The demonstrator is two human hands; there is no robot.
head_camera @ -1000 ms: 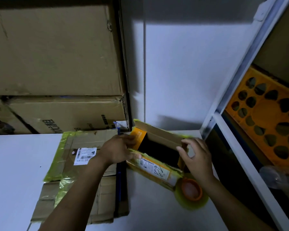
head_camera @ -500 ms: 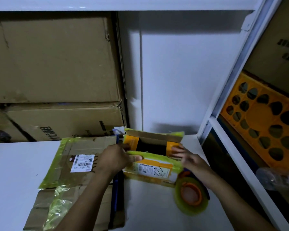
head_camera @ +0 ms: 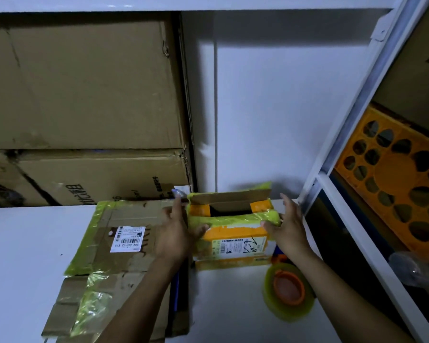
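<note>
A small orange cardboard box [head_camera: 230,246] wrapped in yellow-green tape stands on the white table [head_camera: 22,256], its top flaps partly open with a dark gap. My left hand [head_camera: 176,231] lies flat against the box's left side, its thumb touching the front. My right hand [head_camera: 286,226] presses the right side with straight fingers, its thumb on the front edge. A roll of yellow-green tape [head_camera: 289,290] with an orange core lies just right of the box, under my right forearm.
Flattened cardboard [head_camera: 124,248] with yellow-green tape and a white shipping label lies left of the box. Large cardboard boxes [head_camera: 84,95] are stacked at the back left. A white shelf frame [head_camera: 357,120] and an orange perforated crate [head_camera: 394,179] stand at the right.
The small box has been turned square to me and set down flat. My right hand moved from the top flap to the box's right side; my left hand slid onto its left side.
</note>
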